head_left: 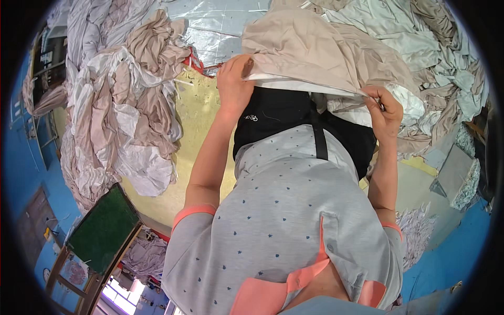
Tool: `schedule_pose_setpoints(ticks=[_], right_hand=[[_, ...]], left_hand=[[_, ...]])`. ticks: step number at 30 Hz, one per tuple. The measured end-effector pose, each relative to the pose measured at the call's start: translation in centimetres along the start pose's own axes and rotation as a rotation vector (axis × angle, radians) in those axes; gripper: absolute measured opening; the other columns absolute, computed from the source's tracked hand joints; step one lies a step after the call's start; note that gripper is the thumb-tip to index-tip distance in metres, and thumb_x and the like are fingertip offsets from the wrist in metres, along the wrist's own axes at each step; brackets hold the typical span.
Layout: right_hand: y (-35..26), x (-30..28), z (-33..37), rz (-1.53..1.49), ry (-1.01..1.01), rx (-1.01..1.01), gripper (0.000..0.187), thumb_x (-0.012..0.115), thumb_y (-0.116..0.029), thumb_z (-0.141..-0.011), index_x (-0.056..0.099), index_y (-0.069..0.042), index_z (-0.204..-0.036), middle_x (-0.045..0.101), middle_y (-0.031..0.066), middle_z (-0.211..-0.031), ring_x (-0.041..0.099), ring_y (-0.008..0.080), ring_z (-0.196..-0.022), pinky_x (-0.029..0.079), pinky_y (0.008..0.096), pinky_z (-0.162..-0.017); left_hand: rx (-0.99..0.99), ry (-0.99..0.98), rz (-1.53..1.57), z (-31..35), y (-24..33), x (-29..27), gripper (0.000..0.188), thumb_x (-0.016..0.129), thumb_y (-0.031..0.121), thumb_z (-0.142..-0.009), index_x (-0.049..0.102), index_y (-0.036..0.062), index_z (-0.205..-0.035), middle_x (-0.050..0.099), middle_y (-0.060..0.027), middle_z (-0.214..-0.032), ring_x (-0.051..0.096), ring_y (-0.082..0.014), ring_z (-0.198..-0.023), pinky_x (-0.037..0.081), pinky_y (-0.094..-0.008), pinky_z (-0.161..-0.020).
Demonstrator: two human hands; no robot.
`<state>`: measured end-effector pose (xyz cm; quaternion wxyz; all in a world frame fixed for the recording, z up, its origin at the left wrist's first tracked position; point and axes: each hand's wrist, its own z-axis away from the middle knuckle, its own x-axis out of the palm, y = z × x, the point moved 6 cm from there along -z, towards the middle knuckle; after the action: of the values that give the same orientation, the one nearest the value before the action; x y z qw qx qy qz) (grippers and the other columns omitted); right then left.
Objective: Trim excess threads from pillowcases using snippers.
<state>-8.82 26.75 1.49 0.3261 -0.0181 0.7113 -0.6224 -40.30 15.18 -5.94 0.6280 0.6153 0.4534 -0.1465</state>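
A beige cloth (310,50) lies spread before me, its near edge drawn out between my two hands and partly over my lap. My left hand (234,81) is closed on the left end of that edge. At the right end, my right hand (387,111) pinches the same edge between thumb and fingers. A small dark, shiny thing shows within the right hand's fingers; its kind cannot be made out. White material (281,83) shows beneath the beige along the edge.
A tall heap of beige and white cloth (121,110) stands at my left. Pale green and brown cloths (388,31) pile up at the far right. A shiny grey sheet (218,31) lies ahead. A green-topped wooden piece (102,228) stands at the lower left.
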Motion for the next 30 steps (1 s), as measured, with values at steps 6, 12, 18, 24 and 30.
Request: schedule_pose_setpoints(ticks=[6, 12, 18, 24, 30], right_hand=[[1.6, -1.1, 1.2, 0.031, 0.019, 0.025, 0.012, 0.059, 0.003, -0.084, 0.064, 0.002, -0.095, 0.063, 0.0013, -0.083, 0.052, 0.0064, -0.075, 0.041, 0.0191, -0.068], [3.6, -1.0, 1.4, 0.051, 0.045, 0.094, 0.011, 0.061, 0.002, -0.084, 0.064, 0.001, -0.095, 0.061, -0.0008, -0.078, 0.049, 0.0048, -0.070, 0.040, 0.0189, -0.064], [5.6, 0.7, 1.2, 0.162, 0.071, 0.051, 0.008, 0.065, 0.000, -0.081, 0.063, 0.001, -0.089, 0.060, 0.0054, -0.072, 0.051, 0.0110, -0.063, 0.043, 0.0228, -0.060], [7.2, 1.5, 1.4, 0.169, 0.022, 0.082, 0.007, 0.066, -0.001, -0.082, 0.061, 0.002, -0.087, 0.055, -0.0014, -0.071, 0.045, 0.0045, -0.066, 0.041, 0.0197, -0.061], [7.4, 2.1, 1.5, 0.197, 0.012, 0.111, 0.007, 0.066, -0.001, -0.083, 0.060, 0.002, -0.087, 0.055, -0.0011, -0.070, 0.045, 0.0049, -0.065, 0.041, 0.0204, -0.061]], left_hand=[[-0.219, -0.211, 0.487, 0.2, -1.5, -1.1, 0.063, 0.078, 0.011, -0.066, 0.054, 0.0058, -0.124, 0.052, -0.0129, -0.125, 0.051, -0.0282, -0.116, 0.043, -0.0358, -0.095], [-0.253, -0.053, 0.505, -0.1, -1.6, -1.4, 0.054, 0.080, 0.016, -0.068, 0.058, 0.0027, -0.116, 0.053, -0.0121, -0.120, 0.053, -0.0263, -0.109, 0.045, -0.0345, -0.091], [-0.093, 0.068, 0.364, -1.1, 5.3, -0.7, 0.027, 0.079, 0.009, -0.067, 0.067, 0.0013, -0.090, 0.059, -0.0074, -0.093, 0.061, -0.0188, -0.068, 0.050, -0.0290, -0.063], [0.049, 0.008, 0.121, -1.5, 6.7, 2.1, 0.029, 0.080, 0.009, -0.064, 0.068, 0.0030, -0.089, 0.058, -0.0065, -0.083, 0.056, -0.0178, -0.061, 0.047, -0.0305, -0.055], [0.165, 0.125, 0.072, -1.6, 7.1, 2.8, 0.014, 0.072, -0.001, -0.069, 0.065, 0.0029, -0.081, 0.058, -0.0086, -0.076, 0.059, -0.0228, -0.061, 0.047, -0.0321, -0.054]])
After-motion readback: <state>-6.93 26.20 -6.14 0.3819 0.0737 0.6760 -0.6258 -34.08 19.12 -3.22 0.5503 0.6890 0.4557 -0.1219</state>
